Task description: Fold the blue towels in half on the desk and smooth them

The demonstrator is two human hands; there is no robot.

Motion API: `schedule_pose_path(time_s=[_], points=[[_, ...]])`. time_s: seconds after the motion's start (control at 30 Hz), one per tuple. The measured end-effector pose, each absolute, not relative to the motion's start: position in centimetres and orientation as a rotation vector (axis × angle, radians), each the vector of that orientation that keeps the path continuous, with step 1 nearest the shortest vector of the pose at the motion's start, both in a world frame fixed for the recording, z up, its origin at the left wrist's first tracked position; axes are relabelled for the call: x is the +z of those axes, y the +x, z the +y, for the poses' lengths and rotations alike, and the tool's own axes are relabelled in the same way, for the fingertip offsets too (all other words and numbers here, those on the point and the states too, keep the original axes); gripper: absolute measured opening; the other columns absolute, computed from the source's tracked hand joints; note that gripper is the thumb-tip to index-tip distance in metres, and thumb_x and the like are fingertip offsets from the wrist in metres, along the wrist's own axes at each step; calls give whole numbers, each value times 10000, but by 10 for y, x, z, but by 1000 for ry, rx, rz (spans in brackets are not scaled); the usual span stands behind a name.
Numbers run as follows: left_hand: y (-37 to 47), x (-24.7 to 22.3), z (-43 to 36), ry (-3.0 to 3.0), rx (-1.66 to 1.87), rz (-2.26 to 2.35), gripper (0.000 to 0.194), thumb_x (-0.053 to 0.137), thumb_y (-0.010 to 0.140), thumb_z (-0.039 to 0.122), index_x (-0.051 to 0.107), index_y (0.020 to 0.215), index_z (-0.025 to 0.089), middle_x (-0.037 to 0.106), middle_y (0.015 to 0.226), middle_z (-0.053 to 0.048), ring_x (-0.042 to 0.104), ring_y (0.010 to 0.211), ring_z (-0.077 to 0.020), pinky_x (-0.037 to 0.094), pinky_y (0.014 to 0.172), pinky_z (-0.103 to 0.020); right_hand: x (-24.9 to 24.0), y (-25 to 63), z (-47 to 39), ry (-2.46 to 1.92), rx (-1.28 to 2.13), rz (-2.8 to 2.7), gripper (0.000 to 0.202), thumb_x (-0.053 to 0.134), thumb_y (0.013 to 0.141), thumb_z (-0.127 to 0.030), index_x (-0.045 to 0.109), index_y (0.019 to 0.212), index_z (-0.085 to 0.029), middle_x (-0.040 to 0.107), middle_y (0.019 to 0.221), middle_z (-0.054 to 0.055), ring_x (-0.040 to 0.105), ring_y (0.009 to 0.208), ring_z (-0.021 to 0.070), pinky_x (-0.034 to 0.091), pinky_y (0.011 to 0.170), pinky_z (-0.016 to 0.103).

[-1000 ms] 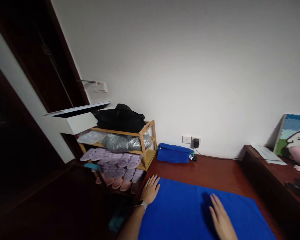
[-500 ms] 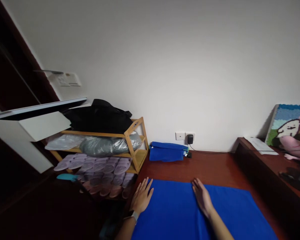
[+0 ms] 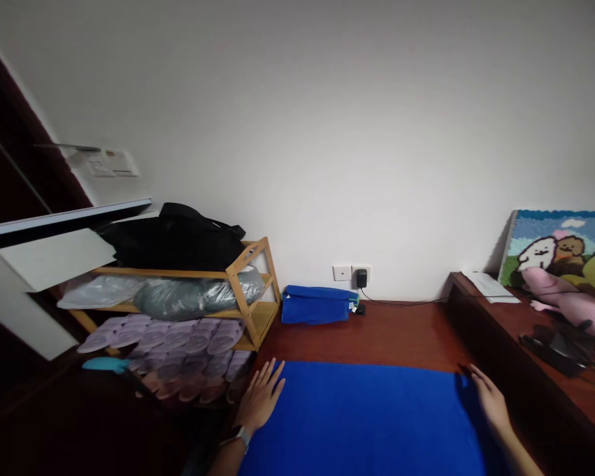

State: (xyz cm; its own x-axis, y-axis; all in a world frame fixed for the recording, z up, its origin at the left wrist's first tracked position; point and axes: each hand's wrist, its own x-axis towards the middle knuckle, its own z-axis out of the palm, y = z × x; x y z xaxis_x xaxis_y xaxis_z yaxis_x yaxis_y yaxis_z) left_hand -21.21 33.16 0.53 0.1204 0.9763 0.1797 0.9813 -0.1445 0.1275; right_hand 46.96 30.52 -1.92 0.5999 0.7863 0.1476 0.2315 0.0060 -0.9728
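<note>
Both hands flat on the blue mat

Left hand [image 3: 258,401] and right hand [image 3: 489,401] press opposite corners of the blue mat [image 3: 361,423], fingers spread, gripping nothing.

A bright blue cloth [image 3: 367,423] lies spread flat on the red-brown wooden floor — rectangular and smooth. Its far edge runs straight and parallel to the wall — no folds show.
</note>
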Motion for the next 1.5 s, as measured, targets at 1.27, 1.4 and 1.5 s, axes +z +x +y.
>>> schedule_pose_path(time_s=[1.27,1.4,1.5], points=[[-219,-6,328,-2257,-483,-2051,555,341,1042,462,420,1560,279,392,1646,-54,372,1509,-233,291,1240,-472,15,329,305,-2238,256,-1904,802,186,938,-540,353,1579,-89,319,1655,120,223,1550,273,195,1277,438],[-218,-6,328,-2248,-489,-2068,549,346,1042,450,428,1555,274,407,1638,-53,383,1503,-225,292,1242,-466,2,428,291,-2432,233,-1754,854,186,896,-503,288,1574,6,283,1664,177,235,1545,313,205,1268,508],[-215,-2,326,-2252,-503,-2071,538,364,1035,441,460,1536,270,429,1626,-62,395,1497,-235,298,1240,-482,-12,456,287,-2459,195,-1741,842,172,904,-515,284,1586,-33,272,1677,142,222,1555,261,176,1279,454]])
